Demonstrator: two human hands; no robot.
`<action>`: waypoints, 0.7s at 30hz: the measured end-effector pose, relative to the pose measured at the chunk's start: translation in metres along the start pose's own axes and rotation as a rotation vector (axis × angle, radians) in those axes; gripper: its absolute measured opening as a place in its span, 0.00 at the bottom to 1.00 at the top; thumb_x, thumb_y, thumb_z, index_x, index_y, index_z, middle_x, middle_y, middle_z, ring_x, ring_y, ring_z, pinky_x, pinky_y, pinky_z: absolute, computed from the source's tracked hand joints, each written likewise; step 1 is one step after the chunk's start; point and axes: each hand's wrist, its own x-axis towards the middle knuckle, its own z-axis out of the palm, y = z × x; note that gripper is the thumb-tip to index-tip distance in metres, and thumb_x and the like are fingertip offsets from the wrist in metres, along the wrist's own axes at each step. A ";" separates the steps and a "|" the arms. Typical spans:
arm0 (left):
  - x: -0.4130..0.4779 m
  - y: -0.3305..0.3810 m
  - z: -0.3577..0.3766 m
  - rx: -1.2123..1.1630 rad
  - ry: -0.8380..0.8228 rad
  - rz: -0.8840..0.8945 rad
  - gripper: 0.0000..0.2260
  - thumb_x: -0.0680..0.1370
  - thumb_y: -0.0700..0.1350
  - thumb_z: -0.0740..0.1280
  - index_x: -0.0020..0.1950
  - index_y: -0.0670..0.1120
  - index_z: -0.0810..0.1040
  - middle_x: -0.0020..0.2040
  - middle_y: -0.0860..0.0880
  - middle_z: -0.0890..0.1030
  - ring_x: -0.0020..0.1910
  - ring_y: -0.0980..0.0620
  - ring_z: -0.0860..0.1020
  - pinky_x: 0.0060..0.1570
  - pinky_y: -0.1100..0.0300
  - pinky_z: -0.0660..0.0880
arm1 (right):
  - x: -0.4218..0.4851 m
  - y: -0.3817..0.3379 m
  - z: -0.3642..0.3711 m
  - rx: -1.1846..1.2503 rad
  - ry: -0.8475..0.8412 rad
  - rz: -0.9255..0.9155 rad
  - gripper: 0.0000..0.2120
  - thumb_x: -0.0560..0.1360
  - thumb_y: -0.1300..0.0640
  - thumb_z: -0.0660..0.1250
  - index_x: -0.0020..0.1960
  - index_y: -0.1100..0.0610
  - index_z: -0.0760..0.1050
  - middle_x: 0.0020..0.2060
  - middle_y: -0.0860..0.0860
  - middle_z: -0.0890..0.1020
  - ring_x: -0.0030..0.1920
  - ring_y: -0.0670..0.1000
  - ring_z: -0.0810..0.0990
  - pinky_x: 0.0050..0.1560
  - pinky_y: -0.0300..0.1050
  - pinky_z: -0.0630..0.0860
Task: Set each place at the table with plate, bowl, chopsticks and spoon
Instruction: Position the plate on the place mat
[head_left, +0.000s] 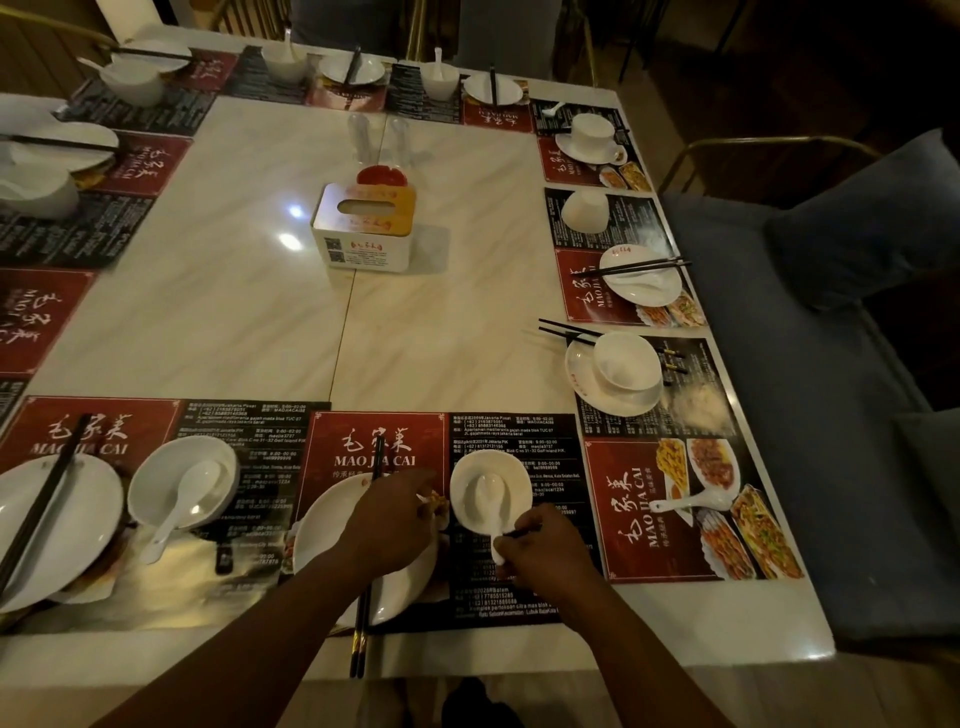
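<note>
Nine plates (322, 530) in all, one right under the left fingers (415, 486). Nine bowls (462, 478) too, one just beyond the right fingers (511, 543). Chopsticks (379, 452), eight pairs I can make out. Spoon (485, 493) count: seven clear, maybe more, one pinched in those right fingers. One tissue box (358, 244), well beyond the fingertips.

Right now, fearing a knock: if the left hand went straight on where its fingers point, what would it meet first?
Probably the bowl holding the spoon, just beyond the left hand, whose height is unclear.

Clear passage across the table (197, 291) middle, save the tissue box (363, 228). Plate (317, 540), bowl (462, 483) and chopsticks (363, 613) obstruct the near edge.
</note>
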 end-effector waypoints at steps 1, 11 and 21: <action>-0.001 -0.002 0.000 0.013 0.013 0.003 0.12 0.75 0.39 0.69 0.56 0.52 0.80 0.48 0.57 0.82 0.43 0.61 0.78 0.40 0.71 0.70 | -0.001 -0.001 0.001 0.009 0.002 0.001 0.13 0.72 0.59 0.73 0.51 0.53 0.71 0.46 0.54 0.84 0.37 0.51 0.87 0.38 0.48 0.83; -0.012 -0.018 -0.005 0.070 -0.012 -0.039 0.22 0.76 0.42 0.68 0.70 0.50 0.74 0.58 0.54 0.81 0.55 0.56 0.78 0.56 0.59 0.76 | -0.009 -0.003 0.005 0.043 0.028 0.004 0.12 0.74 0.58 0.72 0.52 0.52 0.71 0.46 0.55 0.84 0.37 0.51 0.87 0.43 0.56 0.84; -0.008 -0.003 -0.009 0.023 0.069 0.083 0.14 0.73 0.40 0.71 0.57 0.53 0.80 0.45 0.63 0.79 0.43 0.65 0.77 0.42 0.68 0.71 | -0.022 0.016 -0.032 -0.362 0.098 -0.159 0.06 0.77 0.51 0.70 0.50 0.48 0.73 0.41 0.45 0.81 0.37 0.42 0.81 0.31 0.30 0.72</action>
